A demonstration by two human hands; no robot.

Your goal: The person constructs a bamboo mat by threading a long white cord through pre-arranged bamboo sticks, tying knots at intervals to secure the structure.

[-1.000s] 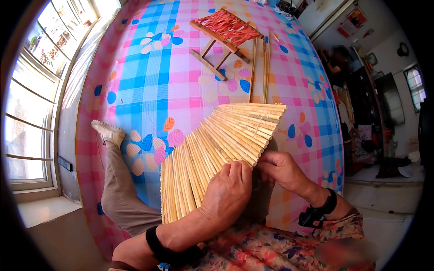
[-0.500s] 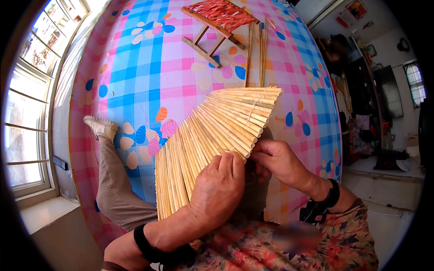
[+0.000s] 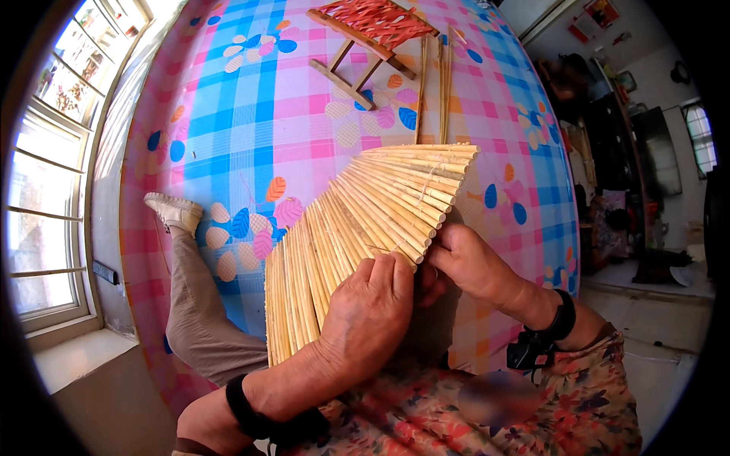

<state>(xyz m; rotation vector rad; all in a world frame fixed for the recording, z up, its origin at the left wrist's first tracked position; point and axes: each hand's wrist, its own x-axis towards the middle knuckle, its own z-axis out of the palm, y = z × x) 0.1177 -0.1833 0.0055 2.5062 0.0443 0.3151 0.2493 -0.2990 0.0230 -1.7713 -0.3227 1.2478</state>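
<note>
A mat of pale yellow reed stalks (image 3: 342,228), tied side by side with thin thread, lies fanned out in front of me. My left hand (image 3: 367,308) is closed on its near right edge, with the fingers pinched over the stalk ends. A thin tie crosses the stalks just beyond those fingers. Close against the cut ends, my right hand (image 3: 473,262) has its fingers curled in under the edge. Its fingertips are partly hidden by the mat, so what they pinch cannot be made out.
A wooden folding stool (image 3: 372,38) with a red woven seat stands at the far side. Several loose thin stalks (image 3: 445,91) lie beside it. A checked, flower-patterned sheet (image 3: 228,152) spreads beneath everything. My outstretched leg (image 3: 199,311) is at the left, near a barred window (image 3: 49,213).
My right hand has shifted slightly up along the stalk ends, and its fingers reach further under the edge. My left hand keeps its hold on the mat.
</note>
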